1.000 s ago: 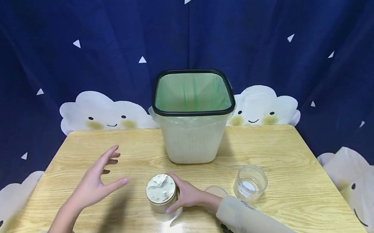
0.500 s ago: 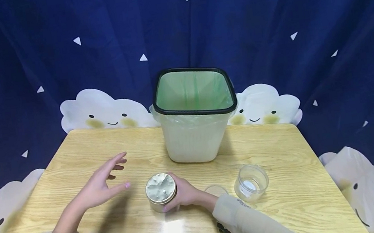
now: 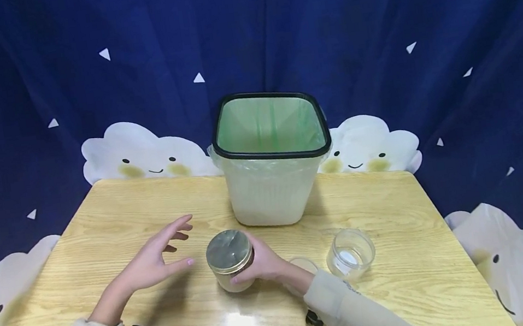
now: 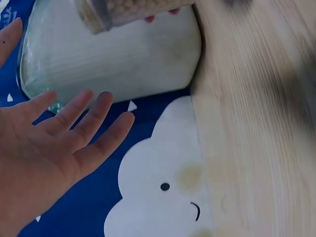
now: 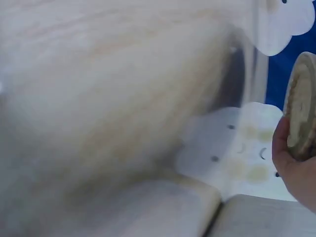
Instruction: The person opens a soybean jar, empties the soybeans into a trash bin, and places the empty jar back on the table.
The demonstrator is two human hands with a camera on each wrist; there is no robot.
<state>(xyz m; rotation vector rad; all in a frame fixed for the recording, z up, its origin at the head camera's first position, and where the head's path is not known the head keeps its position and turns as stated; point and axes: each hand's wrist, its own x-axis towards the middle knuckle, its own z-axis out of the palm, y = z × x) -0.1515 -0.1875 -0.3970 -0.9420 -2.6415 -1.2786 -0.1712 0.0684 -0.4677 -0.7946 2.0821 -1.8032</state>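
The right hand [image 3: 261, 265] grasps the jar [image 3: 230, 259] from its 3 o'clock side, steadying it; the left hand [image 3: 153, 262], fingers spread and released, hovers at 9 o'clock.

A light wooden desk [image 3: 386, 207] stands against a dark blue curtain [image 3: 78, 55] printed with white triangles and smiling clouds [image 3: 133, 155]; glare shines on the desktop.

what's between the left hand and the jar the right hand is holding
Nothing: in the head view only bare table shows between the open left hand and the jar held by the right hand.
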